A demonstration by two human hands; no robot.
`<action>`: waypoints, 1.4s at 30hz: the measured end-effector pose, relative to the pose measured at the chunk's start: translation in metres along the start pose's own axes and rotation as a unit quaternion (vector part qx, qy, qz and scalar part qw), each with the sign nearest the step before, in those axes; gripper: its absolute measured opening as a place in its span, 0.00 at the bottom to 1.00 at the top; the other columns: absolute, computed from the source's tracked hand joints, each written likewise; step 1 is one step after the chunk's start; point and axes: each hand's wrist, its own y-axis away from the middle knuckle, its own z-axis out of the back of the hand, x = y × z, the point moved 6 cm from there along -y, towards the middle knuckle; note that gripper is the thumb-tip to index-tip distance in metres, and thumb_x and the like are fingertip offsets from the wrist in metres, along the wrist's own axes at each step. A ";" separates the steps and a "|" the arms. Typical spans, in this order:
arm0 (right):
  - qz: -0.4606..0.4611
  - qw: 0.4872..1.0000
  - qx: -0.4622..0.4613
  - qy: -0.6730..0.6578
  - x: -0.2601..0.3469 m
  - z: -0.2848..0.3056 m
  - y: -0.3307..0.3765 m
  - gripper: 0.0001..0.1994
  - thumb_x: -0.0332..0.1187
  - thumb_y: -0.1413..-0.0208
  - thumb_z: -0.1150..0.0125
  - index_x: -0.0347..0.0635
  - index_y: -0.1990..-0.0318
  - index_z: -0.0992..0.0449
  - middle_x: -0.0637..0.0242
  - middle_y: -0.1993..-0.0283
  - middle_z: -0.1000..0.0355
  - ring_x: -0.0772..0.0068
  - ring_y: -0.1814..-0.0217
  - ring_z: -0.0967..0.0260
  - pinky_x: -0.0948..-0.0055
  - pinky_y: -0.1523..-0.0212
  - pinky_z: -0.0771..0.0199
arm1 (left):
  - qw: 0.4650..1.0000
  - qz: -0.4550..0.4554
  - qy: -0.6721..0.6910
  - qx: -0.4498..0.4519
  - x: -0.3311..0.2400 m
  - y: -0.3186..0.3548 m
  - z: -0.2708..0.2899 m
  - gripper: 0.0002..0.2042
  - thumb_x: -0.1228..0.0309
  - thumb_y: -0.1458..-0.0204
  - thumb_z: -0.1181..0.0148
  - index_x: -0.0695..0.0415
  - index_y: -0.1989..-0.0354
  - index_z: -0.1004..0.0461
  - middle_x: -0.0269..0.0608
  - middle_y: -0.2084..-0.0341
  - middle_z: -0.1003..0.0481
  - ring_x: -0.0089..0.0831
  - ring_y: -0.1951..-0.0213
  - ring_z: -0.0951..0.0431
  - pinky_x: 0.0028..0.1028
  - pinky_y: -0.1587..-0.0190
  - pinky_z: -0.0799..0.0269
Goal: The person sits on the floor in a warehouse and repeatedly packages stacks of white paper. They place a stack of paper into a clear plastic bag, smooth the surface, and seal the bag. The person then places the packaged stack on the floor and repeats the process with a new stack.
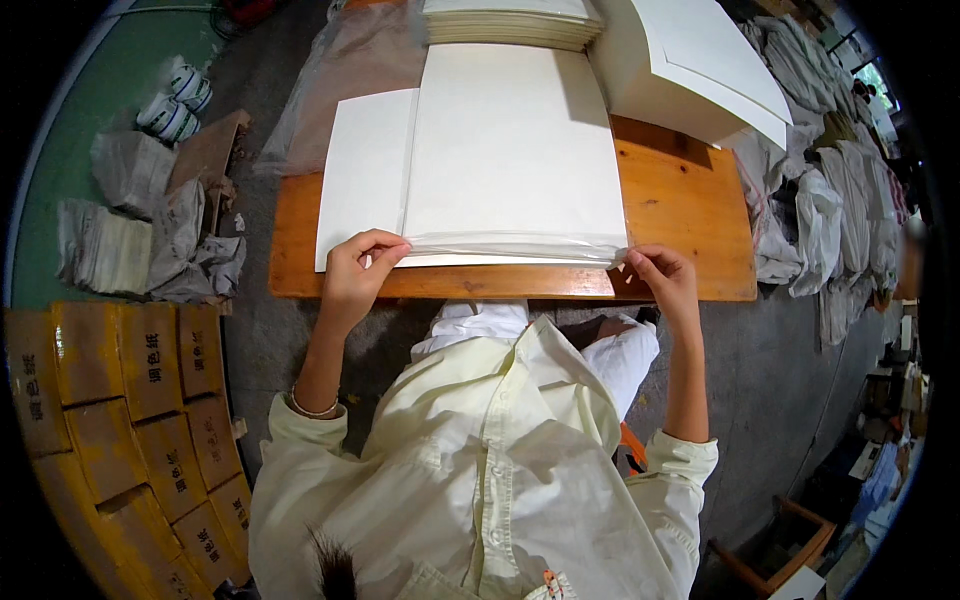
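Note:
A strip of clear plastic film (515, 243) stretches between my two hands, across the near edge of a large white sheet (512, 150). My left hand (350, 278) pinches the film's left end between thumb and fingers. At the other end, my right hand (668, 282) grips it near the sheet's right corner. Whether the film is loose or part of a bag around the sheet, I cannot tell. Partly beneath or beside the large sheet, on its left, lies a narrower white sheet (362, 165). Both rest on an orange-brown wooden table (685, 205).
Behind the sheet stands a stack of white boards (512, 32). A taller white stack (700, 75) is at the far right, with clear plastic (350, 75) at the far left. Cardboard boxes (150, 360) are piled left; plastic-wrapped bundles (825, 215) lie right.

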 end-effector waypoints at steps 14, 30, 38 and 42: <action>0.066 0.988 -0.105 0.088 -0.009 0.005 -0.019 0.08 0.30 0.47 0.37 0.33 0.65 0.20 0.67 0.71 0.24 0.81 0.70 0.30 0.81 0.68 0.31 | 0.966 -0.091 -0.197 -0.141 -0.012 -0.010 -0.004 0.03 0.74 0.56 0.35 0.58 0.73 0.19 0.39 0.76 0.22 0.33 0.70 0.28 0.30 0.63 0.31; 0.104 0.956 -0.194 0.193 0.013 -0.011 -0.007 0.10 0.26 0.50 0.36 0.37 0.63 0.32 0.68 0.76 0.31 0.79 0.74 0.35 0.77 0.72 0.34 | 0.944 -0.131 -0.249 -0.172 -0.015 -0.004 -0.009 0.07 0.74 0.59 0.33 0.60 0.71 0.23 0.35 0.81 0.27 0.32 0.72 0.34 0.30 0.65 0.37; 0.126 0.948 -0.182 0.228 0.019 -0.016 -0.006 0.14 0.25 0.49 0.38 0.40 0.58 0.36 0.68 0.77 0.35 0.77 0.74 0.38 0.77 0.72 0.35 | 0.937 -0.130 -0.295 -0.135 -0.021 -0.007 -0.016 0.20 0.75 0.57 0.33 0.60 0.55 0.31 0.34 0.81 0.32 0.30 0.72 0.31 0.32 0.62 0.38; 0.118 0.959 -0.174 0.190 0.013 -0.014 -0.008 0.14 0.24 0.48 0.38 0.39 0.57 0.36 0.68 0.76 0.35 0.77 0.75 0.37 0.77 0.72 0.35 | 0.930 -0.130 -0.313 -0.141 -0.018 -0.007 -0.016 0.20 0.75 0.58 0.32 0.59 0.55 0.31 0.33 0.81 0.33 0.30 0.72 0.31 0.32 0.61 0.38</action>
